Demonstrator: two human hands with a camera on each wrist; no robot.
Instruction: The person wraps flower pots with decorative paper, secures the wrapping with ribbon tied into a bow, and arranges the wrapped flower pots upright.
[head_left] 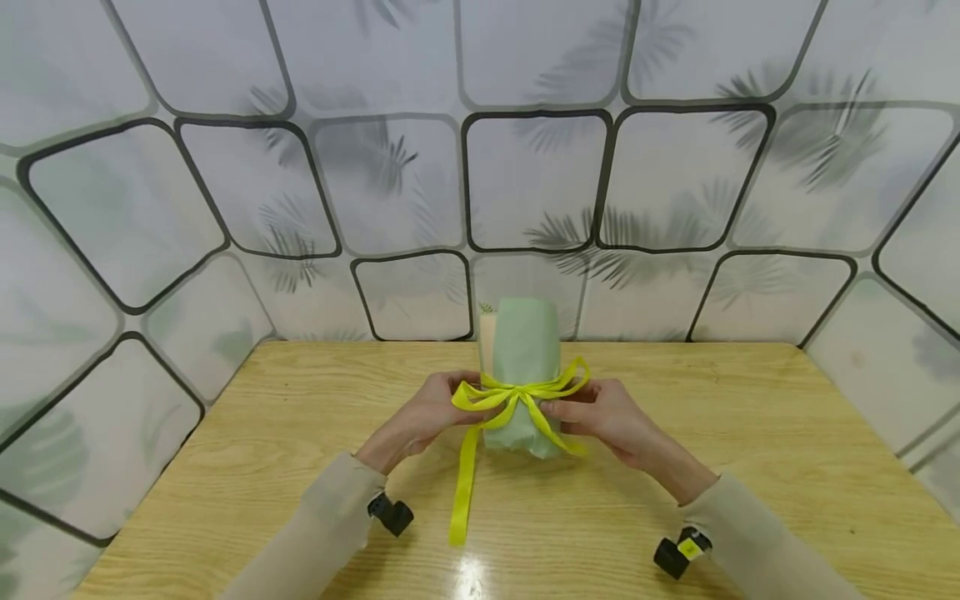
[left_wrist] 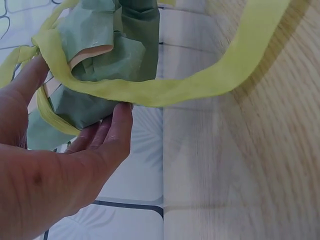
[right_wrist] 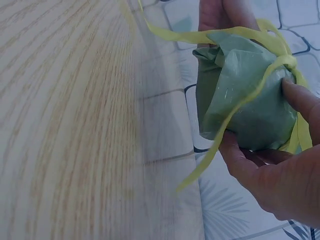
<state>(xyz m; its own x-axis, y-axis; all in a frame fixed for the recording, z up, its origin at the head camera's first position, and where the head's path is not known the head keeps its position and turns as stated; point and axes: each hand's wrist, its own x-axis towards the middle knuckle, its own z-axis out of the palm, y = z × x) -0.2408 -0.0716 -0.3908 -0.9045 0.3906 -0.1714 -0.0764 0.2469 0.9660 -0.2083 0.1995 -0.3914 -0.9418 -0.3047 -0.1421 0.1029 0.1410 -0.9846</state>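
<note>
A package wrapped in pale green paper [head_left: 527, 342] stands between both hands over the table, with a lighter cream strip along its left side. Around its lower middle runs a yellow ribbon [head_left: 465, 483] tied in a bow, two loops out to the sides and its tails hanging down, the left one longer. My left hand [head_left: 435, 408] grips the package's left side, thumb near the knot and fingers underneath. From the right, my right hand [head_left: 611, 417] holds it too, thumb by the knot. Crumpled paper folds [right_wrist: 245, 90] show at the bottom end in the right wrist view.
The light wooden table [head_left: 300, 433] spreads out on both sides. Behind it hangs a pale curtain [head_left: 536, 179] with dark rounded outlines and leaf prints, reaching down to the table's back edge. A small black camera [head_left: 392, 514] sits on each wrist.
</note>
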